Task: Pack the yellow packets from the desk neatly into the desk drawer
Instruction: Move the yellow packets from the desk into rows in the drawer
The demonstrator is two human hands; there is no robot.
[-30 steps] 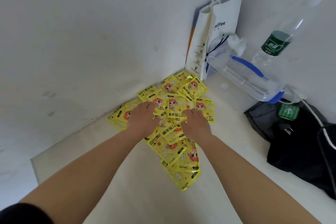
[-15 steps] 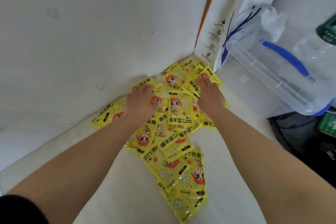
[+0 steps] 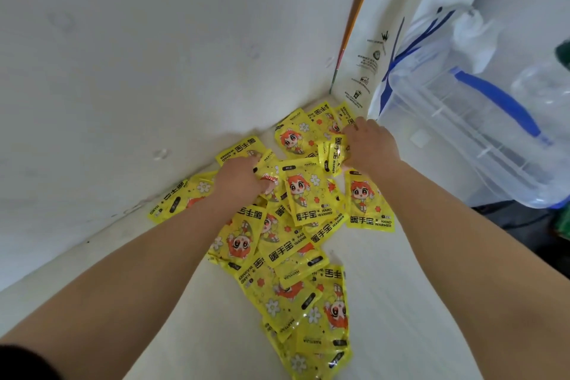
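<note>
The left hand (image 3: 243, 179) is curling its fingers round packets (image 3: 293, 244) heaped in the desk (image 3: 385, 287) corner. The right hand (image 3: 371, 148) is pinching one packet (image 3: 334, 156) at the heap's far end.

yellow packets (image 3: 308, 194) read "hand warmer"; paper bag (image 3: 401, 9) shows "fee".
</note>
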